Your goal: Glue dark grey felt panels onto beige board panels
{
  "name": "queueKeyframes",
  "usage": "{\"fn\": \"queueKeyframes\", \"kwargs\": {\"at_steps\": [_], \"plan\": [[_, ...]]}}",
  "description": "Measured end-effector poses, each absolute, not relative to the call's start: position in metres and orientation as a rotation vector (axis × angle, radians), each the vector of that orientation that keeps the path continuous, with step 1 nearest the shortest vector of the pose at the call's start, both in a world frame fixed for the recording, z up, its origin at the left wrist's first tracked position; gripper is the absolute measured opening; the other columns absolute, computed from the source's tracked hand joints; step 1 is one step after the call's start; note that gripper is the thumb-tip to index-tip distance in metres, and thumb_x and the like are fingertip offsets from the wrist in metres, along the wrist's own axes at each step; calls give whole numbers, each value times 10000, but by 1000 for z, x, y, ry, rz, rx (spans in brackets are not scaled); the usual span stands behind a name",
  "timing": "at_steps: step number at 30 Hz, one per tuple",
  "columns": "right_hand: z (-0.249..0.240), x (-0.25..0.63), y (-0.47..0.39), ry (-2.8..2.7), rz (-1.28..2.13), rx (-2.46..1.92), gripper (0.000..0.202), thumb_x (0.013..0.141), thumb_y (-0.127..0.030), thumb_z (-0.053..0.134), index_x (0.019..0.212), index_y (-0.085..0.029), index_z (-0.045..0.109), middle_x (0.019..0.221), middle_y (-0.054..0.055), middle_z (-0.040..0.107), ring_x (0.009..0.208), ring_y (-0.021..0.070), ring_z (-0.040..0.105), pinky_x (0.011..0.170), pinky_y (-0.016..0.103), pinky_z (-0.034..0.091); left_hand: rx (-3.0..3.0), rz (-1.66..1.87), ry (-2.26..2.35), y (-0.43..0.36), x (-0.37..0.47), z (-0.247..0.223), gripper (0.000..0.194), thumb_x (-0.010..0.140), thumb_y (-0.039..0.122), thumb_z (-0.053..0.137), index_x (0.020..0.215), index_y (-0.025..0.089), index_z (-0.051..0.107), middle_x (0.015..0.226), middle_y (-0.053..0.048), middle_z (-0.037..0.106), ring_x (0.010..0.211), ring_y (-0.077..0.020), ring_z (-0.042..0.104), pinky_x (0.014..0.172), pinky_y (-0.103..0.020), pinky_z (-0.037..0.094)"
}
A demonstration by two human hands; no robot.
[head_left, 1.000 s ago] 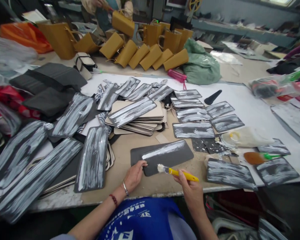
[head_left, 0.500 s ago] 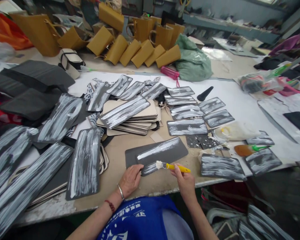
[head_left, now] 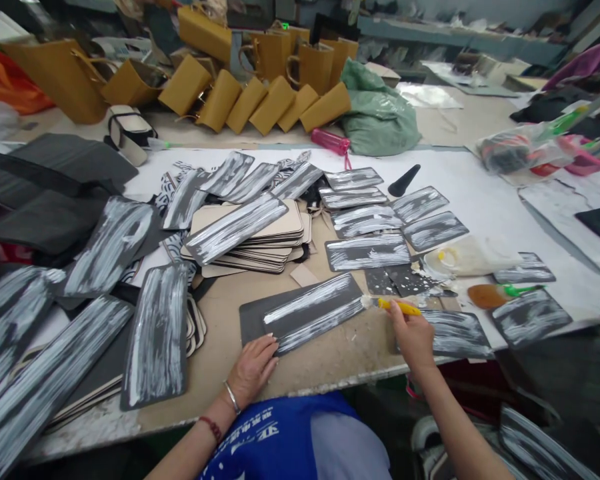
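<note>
A dark grey panel (head_left: 307, 321) lies on a second dark panel (head_left: 250, 319) on the table before me. Two long streaks of white paste run along its upper and lower sides, with grey between them. My right hand (head_left: 414, 337) grips the yellow handle of a small paste brush (head_left: 399, 306). The bristles, loaded with white, touch the panel's right end. At the panel's lower left corner, my left hand (head_left: 254, 365) lies with its fingers stretched out, their tips on the edge.
Paste-streaked panels (head_left: 155, 333) lie on both sides. Behind are a stack of beige pieces (head_left: 253, 257), a clear bottle (head_left: 473, 257), an amber bottle with a green tip (head_left: 485, 295), a green bag (head_left: 377, 113) and several tan bags (head_left: 273, 103). The table's front edge (head_left: 330, 385) is close to me.
My right hand has moved the brush rightward along the panel, lengthening the lower white streak to the right end. My left hand stays at the lower left corner.
</note>
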State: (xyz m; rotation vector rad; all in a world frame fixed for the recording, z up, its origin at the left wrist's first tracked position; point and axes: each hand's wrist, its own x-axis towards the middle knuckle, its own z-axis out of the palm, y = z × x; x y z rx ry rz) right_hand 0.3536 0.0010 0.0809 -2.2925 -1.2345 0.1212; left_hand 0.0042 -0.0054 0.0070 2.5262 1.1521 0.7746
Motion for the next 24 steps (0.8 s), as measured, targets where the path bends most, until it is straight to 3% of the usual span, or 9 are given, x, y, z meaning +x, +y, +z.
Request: {"fn": "queueKeyframes", "kwargs": {"at_steps": [4, 10, 20, 24], "plan": [[84, 342, -1, -1451, 12, -2117, 521, 842, -562, 319, 869, -165, 654, 871, 90, 678, 767, 209, 634, 678, 291, 450, 2521, 784, 1176, -8, 6, 6, 210, 843, 204, 460, 1001, 167, 594, 983, -92, 656, 965, -196, 604, 792, -340, 533], [93, 325, -5, -1576, 115, -1984, 424, 865, -489, 363, 873, -179, 651, 839, 62, 682, 753, 178, 637, 698, 270, 476, 2478, 789, 1226, -11, 9, 6, 218, 836, 202, 470, 1015, 176, 591, 995, -89, 654, 975, -199, 604, 814, -353, 531], [69, 319, 12, -1760, 255, -1807, 342, 878, -400, 400, 1012, -174, 619, 1002, 96, 657, 937, 212, 607, 857, 371, 471, 2523, 795, 1230, -13, 11, 8, 211, 840, 179, 468, 1020, 152, 575, 996, -95, 646, 996, -192, 587, 815, -337, 526], [78, 288, -11, -1792, 374, -1675, 275, 870, -328, 441, 1031, -199, 623, 998, 67, 663, 933, 194, 614, 866, 351, 482, 2538, 773, 1264, -15, 13, 10, 226, 845, 172, 457, 1042, 156, 568, 1010, -94, 642, 1010, -199, 573, 832, -366, 517]]}}
